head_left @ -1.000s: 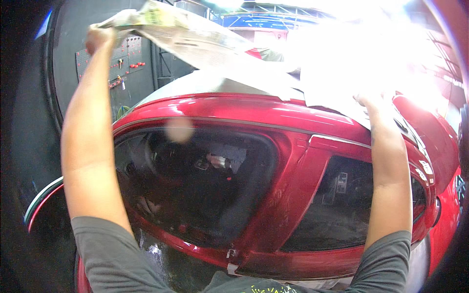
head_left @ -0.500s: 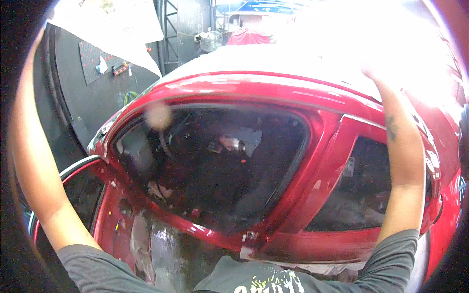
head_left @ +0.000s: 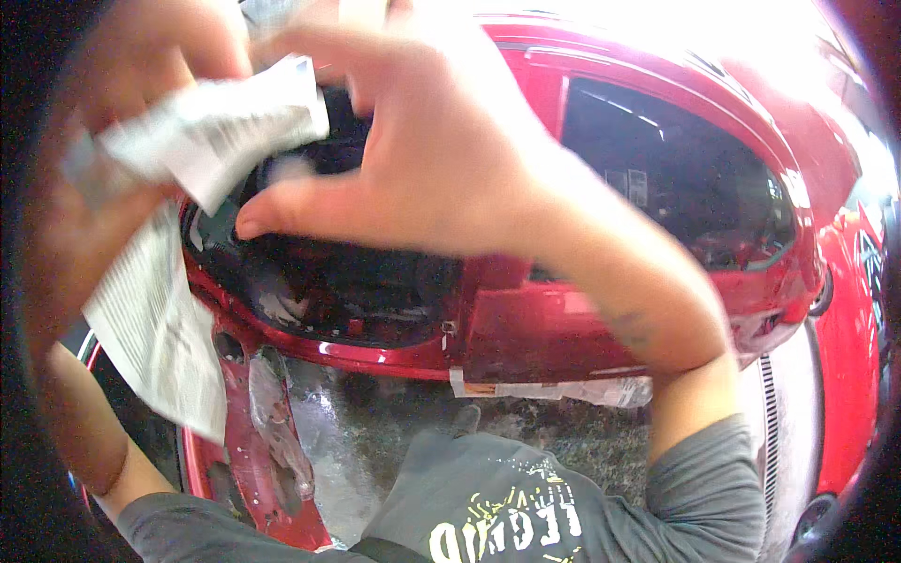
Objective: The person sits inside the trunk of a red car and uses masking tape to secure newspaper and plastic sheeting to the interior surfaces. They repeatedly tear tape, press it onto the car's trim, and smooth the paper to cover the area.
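My left hand [head_left: 141,103], blurred at the upper left, is closed on a crumpled sheet of newspaper [head_left: 249,117]. A long strip of that newspaper hangs below the hand over the open car door. Right beside the bunched paper is my right hand [head_left: 432,141], its thumb and fingers spread wide apart. Nothing shows in its grip, though its fingertips run toward the bright upper edge. Behind both hands stands a red car [head_left: 535,324] with dark side openings.
The red front door [head_left: 263,441] stands open at lower left, with scuffed patches. Newspaper [head_left: 554,388] lines the car's lower side edge. Another red car [head_left: 859,357] stands at the far right. The grey floor [head_left: 357,450] looks wet and shiny.
Both arms were stretched wide, the left holding the sheet up and the right over the roof. Now both hands are close together at upper left, and the sheet is bunched. The view has shifted.
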A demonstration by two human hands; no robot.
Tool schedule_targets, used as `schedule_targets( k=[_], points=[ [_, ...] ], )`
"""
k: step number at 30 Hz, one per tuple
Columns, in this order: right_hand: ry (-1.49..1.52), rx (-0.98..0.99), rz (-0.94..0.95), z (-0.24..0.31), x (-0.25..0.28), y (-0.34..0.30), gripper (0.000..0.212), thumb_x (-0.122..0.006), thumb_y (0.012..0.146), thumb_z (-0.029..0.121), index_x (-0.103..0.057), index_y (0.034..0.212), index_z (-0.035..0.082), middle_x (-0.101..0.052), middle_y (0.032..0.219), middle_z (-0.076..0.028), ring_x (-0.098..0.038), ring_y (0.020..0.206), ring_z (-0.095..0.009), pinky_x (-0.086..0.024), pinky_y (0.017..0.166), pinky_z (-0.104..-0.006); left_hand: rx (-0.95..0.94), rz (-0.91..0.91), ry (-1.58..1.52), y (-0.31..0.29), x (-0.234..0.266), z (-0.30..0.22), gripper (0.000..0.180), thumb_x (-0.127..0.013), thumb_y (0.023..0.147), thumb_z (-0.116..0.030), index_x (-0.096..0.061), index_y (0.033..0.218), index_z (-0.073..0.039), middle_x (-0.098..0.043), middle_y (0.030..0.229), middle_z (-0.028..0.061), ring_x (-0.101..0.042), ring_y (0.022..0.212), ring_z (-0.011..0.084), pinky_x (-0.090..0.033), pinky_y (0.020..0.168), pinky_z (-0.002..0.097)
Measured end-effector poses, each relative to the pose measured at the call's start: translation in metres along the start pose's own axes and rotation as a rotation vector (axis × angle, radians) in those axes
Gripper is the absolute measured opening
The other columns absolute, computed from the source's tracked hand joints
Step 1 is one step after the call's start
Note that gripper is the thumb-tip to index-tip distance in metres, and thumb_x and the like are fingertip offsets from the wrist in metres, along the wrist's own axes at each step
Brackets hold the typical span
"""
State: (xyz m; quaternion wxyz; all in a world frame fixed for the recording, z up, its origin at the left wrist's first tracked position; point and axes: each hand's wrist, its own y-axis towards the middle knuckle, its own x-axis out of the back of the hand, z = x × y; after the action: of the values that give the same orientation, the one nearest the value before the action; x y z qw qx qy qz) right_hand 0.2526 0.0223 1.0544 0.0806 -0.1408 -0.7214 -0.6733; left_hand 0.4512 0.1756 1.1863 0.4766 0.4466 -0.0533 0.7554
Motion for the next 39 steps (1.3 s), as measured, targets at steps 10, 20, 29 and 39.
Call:
schedule_targets(
  k=[10, 20, 29, 39],
  points=[
    [0.015, -0.591, 0.049, 0.143, 0.0, -0.174, 0.024, -0.084, 0.079, 0.016, -0.079, 0.102, 0.011, -0.074, 0.09, -0.012, -0.074, 0.085, -0.036, -0.058, 0.072, -0.0467, 0.004, -0.031, -0.435, -0.04, -0.068, -0.152, 0.051, -0.078, 0.075, -0.008, -0.078, 0.125, -0.014, -0.07, 0.09, 0.0032, -0.065, 0.073, 0.024, -0.055, 0.066, 0.0379],
    [-0.124, -1.204, 0.164, 0.233, 0.08, -0.282, 0.018, -0.078, 0.089, 0.02, -0.076, 0.091, 0.002, -0.073, 0.08, -0.019, -0.073, 0.073, -0.024, -0.055, 0.069, -0.0396, 0.566, 0.283, -0.749, -0.229, -0.191, -0.276, 0.099, -0.096, 0.072, -0.015, -0.047, 0.158, -0.007, -0.07, 0.119, 0.0212, -0.065, 0.113, 0.042, -0.053, 0.098, 0.0517],
    [-0.138, -1.46, 0.333, 0.203, 0.117, -0.273, 0.027, -0.076, 0.101, 0.024, -0.078, 0.096, -0.002, -0.07, 0.082, 0.005, -0.058, 0.07, -0.005, -0.048, 0.065, -0.0283, 0.798, 0.138, -1.296, -0.262, -0.378, -0.249, 0.014, -0.076, 0.097, -0.014, -0.073, 0.103, -0.002, -0.077, 0.095, 0.0146, -0.075, 0.094, 0.0259, -0.057, 0.084, 0.0383],
    [-0.352, -1.203, 0.407, 0.266, 0.112, -0.163, 0.027, -0.076, 0.098, 0.021, -0.078, 0.107, -0.005, -0.077, 0.084, -0.012, -0.066, 0.074, -0.016, -0.054, 0.077, -0.0342, 0.54, 0.049, -1.175, -0.199, -0.349, -0.276, 0.114, -0.1, 0.072, -0.026, -0.038, 0.167, -0.015, -0.04, 0.165, 0.0261, -0.042, 0.153, 0.0425, -0.038, 0.128, 0.0468]
  ],
)
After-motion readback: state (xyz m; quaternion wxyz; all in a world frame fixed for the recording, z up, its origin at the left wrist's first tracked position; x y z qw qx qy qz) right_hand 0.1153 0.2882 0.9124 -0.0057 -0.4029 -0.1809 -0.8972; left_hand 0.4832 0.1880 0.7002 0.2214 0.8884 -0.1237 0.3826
